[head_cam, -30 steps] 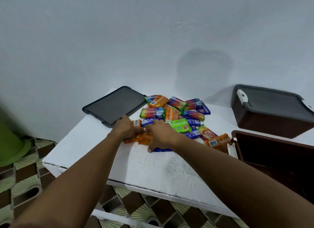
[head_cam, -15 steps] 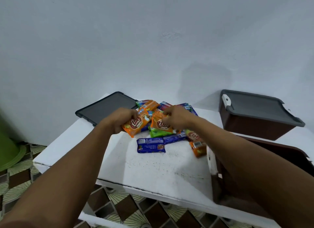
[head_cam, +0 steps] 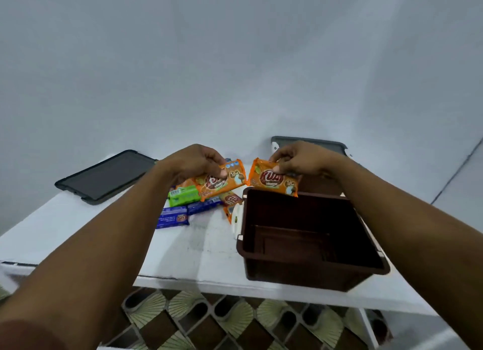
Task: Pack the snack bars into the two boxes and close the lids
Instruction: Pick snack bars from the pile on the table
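Both hands loaded. Your left hand pinches the left bar by its top edge, and your right hand pinches the right bar the same way. Both orange bars are in the air. Their long axes run roughly 9-to-3, with the left one tilted up toward 2.

The open box looks empty. It sits on the table at 6 o'clock from your right hand and about 4 o'clock from your left. The right bar's lower edge overlaps the far rim, so right is nearer. I'd drop that one first; the left has to cross toward 3.

The pile lies at 6 from your left hand, just beside the box's left wall. The lidded box is at 12, behind your right hand.
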